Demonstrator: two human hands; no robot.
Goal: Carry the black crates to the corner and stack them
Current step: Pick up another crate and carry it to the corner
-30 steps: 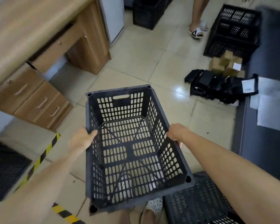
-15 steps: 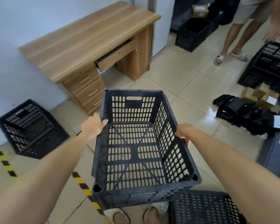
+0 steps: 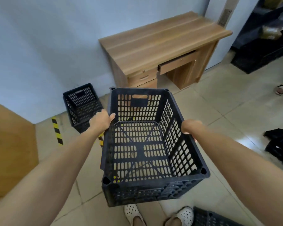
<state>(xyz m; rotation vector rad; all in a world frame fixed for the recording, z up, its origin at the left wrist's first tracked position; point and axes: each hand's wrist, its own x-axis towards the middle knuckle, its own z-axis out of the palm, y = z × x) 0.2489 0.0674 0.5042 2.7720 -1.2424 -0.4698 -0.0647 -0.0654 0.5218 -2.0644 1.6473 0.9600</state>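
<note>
Your left hand (image 3: pixel 100 121) and right hand (image 3: pixel 190 127) clasp the crate (image 3: pixel 147 149); the corner crate (image 3: pixel 82 105) sits ahead-left, nearer your left hand.

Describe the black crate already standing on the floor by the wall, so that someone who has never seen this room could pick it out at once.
Start at the wooden desk against the pale wall. To its left, by the yellow-and-black floor tape, a black slotted crate stands on the tiles near the corner. Unlike the carried crate, gripped by the left hand and right hand, nobody touches it.
</note>
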